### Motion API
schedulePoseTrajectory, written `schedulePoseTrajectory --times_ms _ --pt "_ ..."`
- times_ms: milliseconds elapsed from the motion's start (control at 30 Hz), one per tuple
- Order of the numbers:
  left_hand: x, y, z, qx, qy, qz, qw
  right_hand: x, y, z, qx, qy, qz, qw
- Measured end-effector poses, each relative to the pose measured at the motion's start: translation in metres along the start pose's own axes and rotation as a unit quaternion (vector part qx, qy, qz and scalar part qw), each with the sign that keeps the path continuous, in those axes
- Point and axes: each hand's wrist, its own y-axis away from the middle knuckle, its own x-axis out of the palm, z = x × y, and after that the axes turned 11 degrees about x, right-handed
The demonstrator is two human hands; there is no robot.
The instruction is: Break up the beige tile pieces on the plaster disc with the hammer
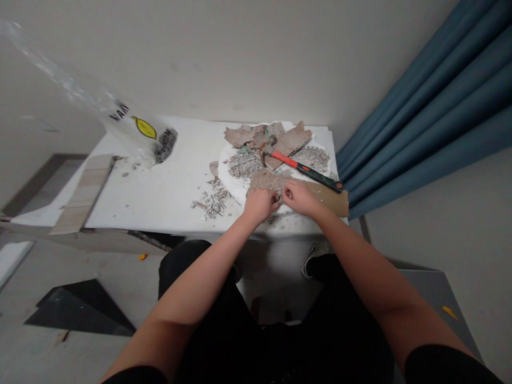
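Observation:
My left hand (262, 205) and my right hand (298, 196) are close together at the table's front side, both with curled fingers. Whatever is pinched in them is too small to make out. Beneath and behind them lies a brown, rough-faced piece of board (327, 198), its near part hidden by my hands. A hammer (302, 169) with a red and black handle rests just beyond, its head on broken brownish slabs (294, 140). Grey crumbled rubble (244, 164) is spread around on a white round surface (229, 184).
Splinters and crumbs (214, 204) litter the white table (160, 197) left of my hands. Further left stand a clear plastic bag (138, 140) with dark contents and a striped board strip (85, 192). A blue curtain (424, 101) hangs at the right. Dark sheets (82, 309) lie on the floor.

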Motion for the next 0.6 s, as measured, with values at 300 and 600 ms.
schedulePoseTrajectory --times_ms 300,600 --pt "0.007 -0.002 -0.002 0.005 -0.027 0.003 1.000 0.001 0.001 0.000 0.004 -0.010 -0.009 1.000" --pt "0.010 -0.004 -0.001 0.009 -0.024 -0.015 1.000 0.001 0.001 -0.001 0.008 -0.028 -0.005 1.000"
